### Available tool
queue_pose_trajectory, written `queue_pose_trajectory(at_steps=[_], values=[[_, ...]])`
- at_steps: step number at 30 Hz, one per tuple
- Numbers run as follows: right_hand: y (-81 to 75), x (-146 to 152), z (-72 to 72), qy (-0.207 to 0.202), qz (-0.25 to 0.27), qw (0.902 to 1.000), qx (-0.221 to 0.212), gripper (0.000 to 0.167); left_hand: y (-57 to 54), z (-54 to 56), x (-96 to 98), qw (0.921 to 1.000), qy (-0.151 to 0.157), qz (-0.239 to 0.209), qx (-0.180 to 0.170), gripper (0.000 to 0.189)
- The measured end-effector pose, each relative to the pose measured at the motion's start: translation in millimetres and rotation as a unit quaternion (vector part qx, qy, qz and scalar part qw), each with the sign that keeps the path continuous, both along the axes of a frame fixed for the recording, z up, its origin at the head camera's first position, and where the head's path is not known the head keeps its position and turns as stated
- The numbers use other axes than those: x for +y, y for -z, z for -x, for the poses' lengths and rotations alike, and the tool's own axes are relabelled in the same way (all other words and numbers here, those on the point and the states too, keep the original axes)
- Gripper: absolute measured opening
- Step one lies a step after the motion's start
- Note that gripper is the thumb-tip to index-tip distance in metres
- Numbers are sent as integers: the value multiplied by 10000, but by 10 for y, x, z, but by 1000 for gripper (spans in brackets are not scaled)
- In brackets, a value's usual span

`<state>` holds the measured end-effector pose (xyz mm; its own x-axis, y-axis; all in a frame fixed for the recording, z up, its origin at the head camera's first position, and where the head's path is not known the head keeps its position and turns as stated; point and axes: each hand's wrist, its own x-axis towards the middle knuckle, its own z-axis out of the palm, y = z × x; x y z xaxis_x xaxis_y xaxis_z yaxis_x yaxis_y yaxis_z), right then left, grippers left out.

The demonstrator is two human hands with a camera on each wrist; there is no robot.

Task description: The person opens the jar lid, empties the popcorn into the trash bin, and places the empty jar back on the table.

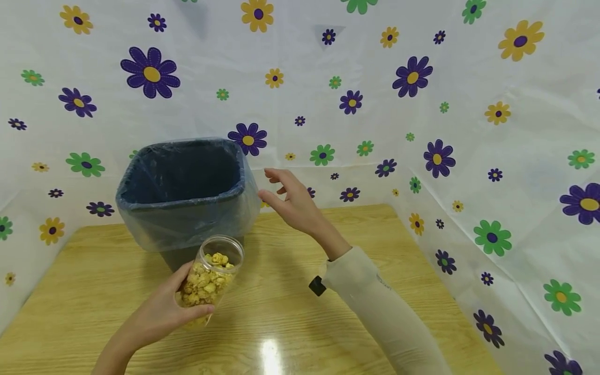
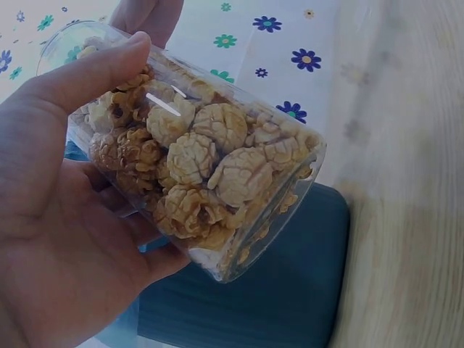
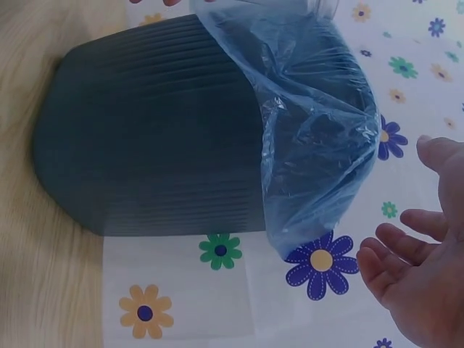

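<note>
Jar point(image 1: 212, 278) of popcorn point(image 1: 208, 281), lid off, sits lower centre of the head view, tilted with its mouth up toward the bin point(image 1: 183, 195). My left hand point(image 1: 161, 312) is wrapped round it, thumb over the near side, fingers under. Left wrist view shows the same grip: thumb on top of the clear wall, popcorn point(image 2: 210, 159) packed right to the open mouth, bin wall dark below it.

Bin is left of centre, standing on the wooden table point(image 1: 290, 323), with a blue liner point(image 1: 234, 208) folded over the rim. Jar mouth is just in front of the bin's near wall, below the rim.

My right hand point(image 1: 292, 200) is at frame centre, just right of the bin's right corner, fingers spread and loose, gripping nothing. Right wrist view shows the palm point(image 3: 424, 283) open beside the liner point(image 3: 319, 138); can't tell if a fingertip touches it.

Flowered sheet point(image 1: 469, 130) covers the backdrop and right side.
</note>
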<state>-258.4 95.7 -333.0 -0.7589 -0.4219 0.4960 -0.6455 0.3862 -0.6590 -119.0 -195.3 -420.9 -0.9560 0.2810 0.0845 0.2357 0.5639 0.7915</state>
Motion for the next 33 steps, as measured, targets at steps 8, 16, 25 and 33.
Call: queue_pose_trajectory(at_steps=[8,16,25,33], values=[[-54,-211,77,-105,-49,9999,-30,57,-68,4,-70,9995,-138,187,235,93],[-50,-357,125,-99,-40,9998,-166,61,-108,6,-101,9999,-75,35,145,92],[-10,-475,145,-108,-201,9992,-328,63,-92,-19,-125,9998,-66,44,186,90],[45,-505,143,-262,-200,9989,-343,63,-97,-25,-164,9999,-69,62,141,91]])
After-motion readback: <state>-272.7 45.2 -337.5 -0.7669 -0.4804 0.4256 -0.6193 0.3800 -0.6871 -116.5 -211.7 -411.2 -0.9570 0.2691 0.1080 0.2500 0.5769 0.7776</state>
